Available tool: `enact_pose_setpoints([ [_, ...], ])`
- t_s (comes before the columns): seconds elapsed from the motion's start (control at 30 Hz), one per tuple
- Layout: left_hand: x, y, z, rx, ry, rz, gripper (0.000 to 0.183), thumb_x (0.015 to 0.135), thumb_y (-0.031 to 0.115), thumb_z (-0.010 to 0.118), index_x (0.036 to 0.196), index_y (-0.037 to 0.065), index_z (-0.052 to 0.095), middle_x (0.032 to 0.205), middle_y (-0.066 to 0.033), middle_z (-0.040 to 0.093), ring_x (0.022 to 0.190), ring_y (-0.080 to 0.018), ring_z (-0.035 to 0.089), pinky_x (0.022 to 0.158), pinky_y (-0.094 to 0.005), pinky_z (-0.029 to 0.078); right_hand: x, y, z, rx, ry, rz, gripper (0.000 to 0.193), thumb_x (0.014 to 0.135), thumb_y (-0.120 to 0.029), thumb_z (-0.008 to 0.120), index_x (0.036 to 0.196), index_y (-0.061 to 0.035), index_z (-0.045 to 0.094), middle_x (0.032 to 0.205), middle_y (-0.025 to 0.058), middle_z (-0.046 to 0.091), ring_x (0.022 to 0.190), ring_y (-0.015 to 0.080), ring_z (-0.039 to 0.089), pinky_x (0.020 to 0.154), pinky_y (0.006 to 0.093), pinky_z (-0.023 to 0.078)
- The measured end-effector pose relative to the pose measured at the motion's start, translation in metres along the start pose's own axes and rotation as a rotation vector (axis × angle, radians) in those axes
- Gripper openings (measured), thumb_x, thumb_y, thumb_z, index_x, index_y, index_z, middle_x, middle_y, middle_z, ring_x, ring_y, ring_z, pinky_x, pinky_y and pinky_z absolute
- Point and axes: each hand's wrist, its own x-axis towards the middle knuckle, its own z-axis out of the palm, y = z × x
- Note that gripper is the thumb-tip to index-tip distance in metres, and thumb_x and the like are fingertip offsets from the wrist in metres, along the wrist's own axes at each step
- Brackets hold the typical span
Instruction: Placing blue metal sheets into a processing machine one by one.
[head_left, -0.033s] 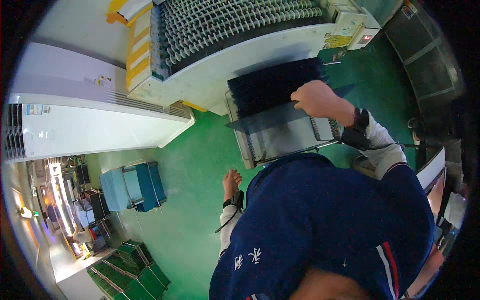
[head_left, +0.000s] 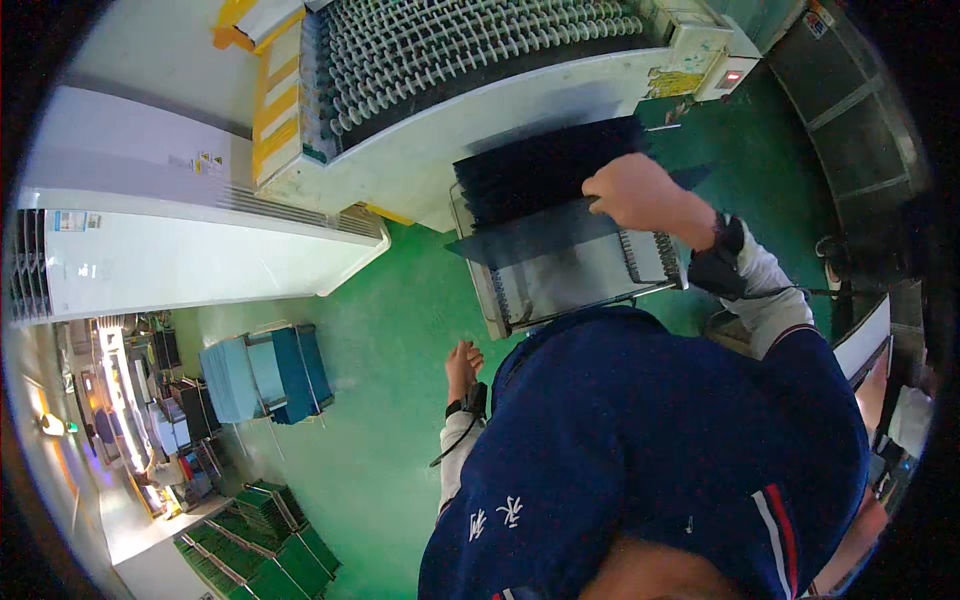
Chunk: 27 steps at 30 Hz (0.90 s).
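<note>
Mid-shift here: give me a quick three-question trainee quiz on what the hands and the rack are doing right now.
1. True or false: the right hand grips a dark thin panel over the slotted rack.
2. Which describes the left hand? A) holding a panel B) hanging empty above the green floor C) resting on the roller conveyor machine
3. Fill in: the dark panels already stowed in the rack stand on ____.

Key: 1 true; 2 B; 3 edge
</note>
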Motion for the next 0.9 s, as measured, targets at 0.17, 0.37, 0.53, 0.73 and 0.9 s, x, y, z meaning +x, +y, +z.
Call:
enact_pose_setpoints([
  [0.17, 0.002, 0.001, 0.019, 0.057, 0.092, -0.009, 0.036, 0.090, 0.034, 0.051, 0.096, -0.001, 0.055, 0.066, -0.0040, 0.054, 0.051, -0.0142, 0.052, 0.044, -0.0242, 0.040, -0.005, 0.040, -0.041, 0.150, 0.272, 0.020, 0.030, 0.071, -0.026, 0.065, 0.089, -0.0018, 0.062, 0.080, 0.0196, 0.060, 0.079, 0.0393, 0.056, 0.067, 0.0437, 0.045],
  [0.37, 0.009, -0.019, 0.003, -0.100, -0.007, -0.023, 0.031, 0.090, 0.032, 0.050, 0.095, 0.002, 0.054, 0.064, -0.0021, 0.051, 0.050, -0.0120, 0.049, 0.044, -0.0254, 0.039, -0.002, 0.069, -0.060, 0.843, 0.321, 0.188, 0.024, 0.076, -0.014, 0.066, 0.090, 0.0045, 0.060, 0.074, 0.0025, 0.060, 0.071, 0.0088, 0.053, 0.065, 0.0257, 0.043],
  [0.53, -0.002, -0.024, 0.002, -0.080, -0.013, -0.014, 0.031, 0.090, 0.032, 0.051, 0.097, 0.002, 0.055, 0.069, -0.0040, 0.056, 0.054, -0.0142, 0.054, 0.047, -0.0264, 0.044, 0.014, 0.082, -0.043, 1.305, 0.350, 0.368, 0.025, 0.077, -0.012, 0.066, 0.096, 0.0026, 0.061, 0.084, 0.0031, 0.063, 0.072, 0.0121, 0.057, 0.067, 0.0270, 0.046],
  [0.73, -0.017, -0.028, 0.004, -0.087, 0.070, -0.033, 0.032, 0.089, 0.033, 0.052, 0.098, 0.003, 0.055, 0.070, -0.0049, 0.058, 0.055, -0.0162, 0.056, 0.049, -0.0270, 0.045, 0.036, 0.107, -0.020, 1.513, 0.333, 0.484, 0.028, 0.077, -0.014, 0.068, 0.100, -0.0006, 0.062, 0.087, 0.0052, 0.065, 0.074, 0.0151, 0.060, 0.068, 0.0308, 0.048],
  [0.9, -0.037, -0.028, 0.014, -0.056, 0.187, -0.012, 0.033, 0.089, 0.033, 0.053, 0.098, 0.002, 0.055, 0.071, -0.0058, 0.059, 0.056, -0.0169, 0.057, 0.049, -0.0276, 0.046, 0.056, 0.119, -0.003, 1.637, 0.293, 0.564, 0.029, 0.077, -0.015, 0.068, 0.101, -0.0010, 0.060, 0.090, 0.0073, 0.063, 0.076, 0.0188, 0.060, 0.071, 0.0328, 0.047],
])
